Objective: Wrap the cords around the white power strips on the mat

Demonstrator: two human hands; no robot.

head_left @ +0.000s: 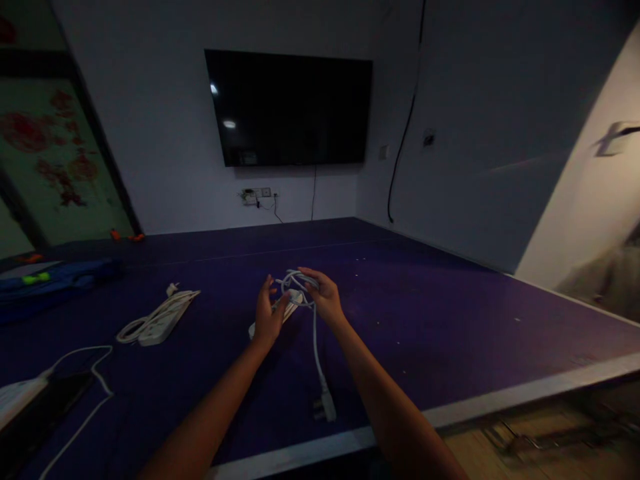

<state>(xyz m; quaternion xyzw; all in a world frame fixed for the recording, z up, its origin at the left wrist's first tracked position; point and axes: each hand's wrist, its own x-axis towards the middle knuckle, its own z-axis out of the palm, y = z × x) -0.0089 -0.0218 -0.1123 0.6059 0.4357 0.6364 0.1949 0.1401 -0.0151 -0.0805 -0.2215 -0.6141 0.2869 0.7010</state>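
A white power cord (291,279), looped into a loose coil, is gripped by my right hand (324,297), whose thumb and fingers close on the right side of the loops. My left hand (270,317) is at the coil's left side, its fingers and thumb apart; whether the thumb touches the loops I cannot tell. Below the coil, a white power strip (253,330) lies on the purple surface, partly hidden by my left hand. From the coil the cord runs down towards me to its white plug (327,405), which is near the front edge.
A second white power strip (163,323) with its cord bundled lies to the left. At the near left are a dark flat object (47,413) and a white cable (103,383). Blue cloth (75,273) lies farther back. The purple tabletop (425,300) has a pale front edge.
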